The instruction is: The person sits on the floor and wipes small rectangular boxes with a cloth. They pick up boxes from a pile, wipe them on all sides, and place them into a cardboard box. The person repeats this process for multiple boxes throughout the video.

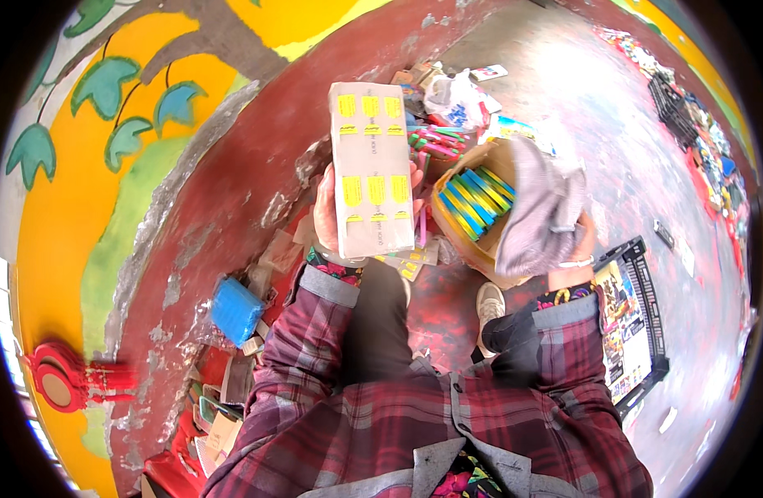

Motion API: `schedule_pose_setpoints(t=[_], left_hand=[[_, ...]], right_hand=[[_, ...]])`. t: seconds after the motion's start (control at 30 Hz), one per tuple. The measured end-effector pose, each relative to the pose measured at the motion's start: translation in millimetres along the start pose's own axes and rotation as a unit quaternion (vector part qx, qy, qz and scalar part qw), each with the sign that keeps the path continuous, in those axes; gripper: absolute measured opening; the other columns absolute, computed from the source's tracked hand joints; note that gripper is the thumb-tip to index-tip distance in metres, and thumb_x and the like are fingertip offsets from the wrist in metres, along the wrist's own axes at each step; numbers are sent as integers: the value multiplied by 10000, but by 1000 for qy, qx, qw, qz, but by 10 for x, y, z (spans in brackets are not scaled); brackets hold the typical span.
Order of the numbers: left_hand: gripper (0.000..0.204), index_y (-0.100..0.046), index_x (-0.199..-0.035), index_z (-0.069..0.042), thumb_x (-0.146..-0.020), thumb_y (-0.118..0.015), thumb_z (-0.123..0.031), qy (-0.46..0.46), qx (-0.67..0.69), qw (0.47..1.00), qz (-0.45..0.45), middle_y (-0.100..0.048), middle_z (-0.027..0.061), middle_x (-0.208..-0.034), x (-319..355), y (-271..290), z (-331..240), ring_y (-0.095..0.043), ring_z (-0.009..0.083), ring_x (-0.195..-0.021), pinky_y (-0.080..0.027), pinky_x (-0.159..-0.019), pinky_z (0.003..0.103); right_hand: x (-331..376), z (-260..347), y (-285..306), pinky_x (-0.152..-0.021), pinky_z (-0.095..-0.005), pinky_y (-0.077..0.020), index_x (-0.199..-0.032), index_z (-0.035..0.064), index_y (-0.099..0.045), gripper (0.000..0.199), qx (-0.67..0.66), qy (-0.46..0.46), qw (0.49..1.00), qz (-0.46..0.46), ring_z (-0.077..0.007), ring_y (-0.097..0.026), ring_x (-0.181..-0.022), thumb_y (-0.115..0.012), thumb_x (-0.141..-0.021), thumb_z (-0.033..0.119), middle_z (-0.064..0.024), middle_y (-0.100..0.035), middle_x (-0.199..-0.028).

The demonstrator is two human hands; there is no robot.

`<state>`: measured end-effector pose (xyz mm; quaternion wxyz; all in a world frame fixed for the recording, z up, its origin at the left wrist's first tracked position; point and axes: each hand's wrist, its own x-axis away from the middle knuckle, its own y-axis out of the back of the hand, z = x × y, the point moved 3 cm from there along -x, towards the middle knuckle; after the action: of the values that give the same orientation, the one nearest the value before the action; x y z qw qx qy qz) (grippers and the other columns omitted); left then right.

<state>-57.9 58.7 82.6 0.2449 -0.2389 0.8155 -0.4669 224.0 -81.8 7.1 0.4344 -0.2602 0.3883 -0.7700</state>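
In my left hand (325, 212) is a long, flat, beige box (363, 158) with rows of yellow labels. It is raised in front of me, fingers wrapped round its sides. My right hand (584, 241) grips a greyish-mauve cloth (541, 212), which is smeared by motion and hangs over the right edge of an open cardboard box (458, 224). Inside that box stand several thin blue-and-yellow packs (478, 201) in a row. The cloth hides part of the box and most of my right fingers.
Beyond the beige box lie pink and green sticks (438, 141) and a white plastic bag (456, 100). To the right is a black crate (634, 324) with printed sheets. A blue package (237, 311) lies left against the red wall base (199, 224). Mixed items line the far right.
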Motion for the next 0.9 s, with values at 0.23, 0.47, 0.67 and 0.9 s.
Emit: schedule_pose_setpoints(t=[0.23, 0.47, 0.67, 0.9], left_hand=[[816, -246, -1407, -79, -839, -399, -644, 58, 42, 996, 47, -347, 196, -1377, -348, -79, 565, -398, 382, -1226, -428, -914, 531], [687, -294, -1387, -78, -898, -359, -557, 92, 30, 995, -1, -435, 175, -1308, -409, 166, 964, -464, 348, -1170, -447, -903, 487], [645, -302, -1387, -77, -922, -299, -524, 79, 29, 996, 34, -400, 203, -1344, -441, 276, 885, -438, 367, -1196, -346, -1010, 505], [530, -384, -1331, -73, -949, -338, -437, 98, 31, 993, -56, -476, 151, -1288, -335, 253, 960, -501, 294, -1143, -407, -974, 440]], right_hand=[[-45, 75, -195, -952, -397, -416, -1187, -9, -503, 372, -81, 18, 996, 13, -277, -542, -1071, -457, -905, 228, -142, -573, -1158], [144, -133, -655, -940, -335, -416, -1254, -35, -446, 477, 112, 152, 980, 68, -244, -577, -1012, -454, -925, 310, -127, -571, -1157], [540, -799, -1050, -1037, -545, -127, -1246, 193, -523, 475, 756, 293, 487, 323, -270, -351, -1274, -562, -810, 376, -28, -427, -1361], [341, -743, -1002, -1050, -488, -201, -1314, 131, -436, 538, 775, 327, 456, 290, -279, -455, -1166, -518, -839, 368, -70, -388, -1393]])
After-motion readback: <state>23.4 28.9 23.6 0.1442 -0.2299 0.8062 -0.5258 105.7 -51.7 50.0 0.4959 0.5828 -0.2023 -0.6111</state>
